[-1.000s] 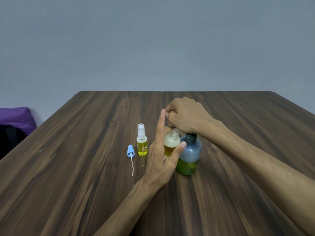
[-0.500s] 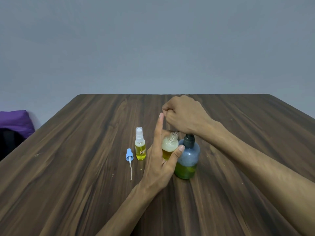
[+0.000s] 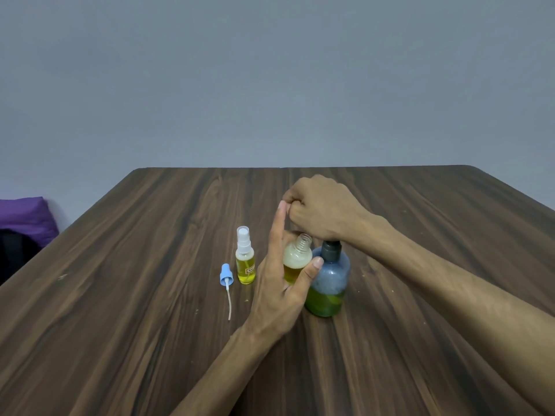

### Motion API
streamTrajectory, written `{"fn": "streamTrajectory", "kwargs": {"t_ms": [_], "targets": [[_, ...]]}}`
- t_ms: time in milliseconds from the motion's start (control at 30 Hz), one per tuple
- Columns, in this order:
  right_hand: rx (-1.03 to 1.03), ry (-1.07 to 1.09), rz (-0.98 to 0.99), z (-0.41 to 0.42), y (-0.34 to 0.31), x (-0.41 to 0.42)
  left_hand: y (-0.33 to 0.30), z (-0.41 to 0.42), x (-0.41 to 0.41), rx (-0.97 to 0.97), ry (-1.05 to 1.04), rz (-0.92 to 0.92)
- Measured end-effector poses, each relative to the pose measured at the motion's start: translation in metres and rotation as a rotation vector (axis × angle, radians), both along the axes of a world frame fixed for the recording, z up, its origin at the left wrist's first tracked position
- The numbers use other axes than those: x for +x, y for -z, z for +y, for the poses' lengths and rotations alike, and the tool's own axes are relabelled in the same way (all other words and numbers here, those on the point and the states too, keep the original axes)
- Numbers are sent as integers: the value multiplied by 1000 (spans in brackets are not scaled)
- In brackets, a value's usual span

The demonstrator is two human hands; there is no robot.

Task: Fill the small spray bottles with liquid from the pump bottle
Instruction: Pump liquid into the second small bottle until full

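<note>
My left hand (image 3: 277, 291) holds a small uncapped spray bottle (image 3: 296, 261) between thumb and fingers, with the index finger pointing up. The bottle is partly filled with yellow liquid, and its threaded neck sits just under my right hand. My right hand (image 3: 326, 211) is curled into a fist over the pump head of the blue-grey pump bottle (image 3: 329, 283), hiding the head and nozzle. Green liquid fills the bottom of the pump bottle. A second small spray bottle (image 3: 245, 262) with a white sprayer and yellow liquid stands to the left.
A loose blue sprayer cap with its dip tube (image 3: 225, 277) lies on the dark wooden table (image 3: 135, 295), left of the capped bottle. Something purple (image 3: 25, 217) sits beyond the table's left edge. A grey wall is behind.
Both hands keep their hold on the small bottle and the pump head. The whole scene sits slightly lower in view than a second ago.
</note>
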State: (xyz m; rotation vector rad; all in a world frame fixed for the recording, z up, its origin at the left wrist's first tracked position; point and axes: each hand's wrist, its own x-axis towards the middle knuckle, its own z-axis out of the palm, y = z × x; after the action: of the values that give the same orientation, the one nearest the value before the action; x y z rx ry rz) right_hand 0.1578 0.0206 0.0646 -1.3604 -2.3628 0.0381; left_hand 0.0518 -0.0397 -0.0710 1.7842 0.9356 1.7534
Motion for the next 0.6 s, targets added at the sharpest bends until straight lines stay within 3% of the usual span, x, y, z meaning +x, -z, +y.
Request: {"fn": "streamTrajectory", "kwargs": {"t_ms": [333, 433, 600], "targets": [[-19, 1, -7, -2, -1, -4, -2, 1, 1, -14, 22, -21], [-61, -13, 78, -2, 0, -2, -1, 1, 1, -9, 4, -7], [-302, -57, 363, 1, -13, 6, 1, 1, 1, 33, -32, 20]]}}
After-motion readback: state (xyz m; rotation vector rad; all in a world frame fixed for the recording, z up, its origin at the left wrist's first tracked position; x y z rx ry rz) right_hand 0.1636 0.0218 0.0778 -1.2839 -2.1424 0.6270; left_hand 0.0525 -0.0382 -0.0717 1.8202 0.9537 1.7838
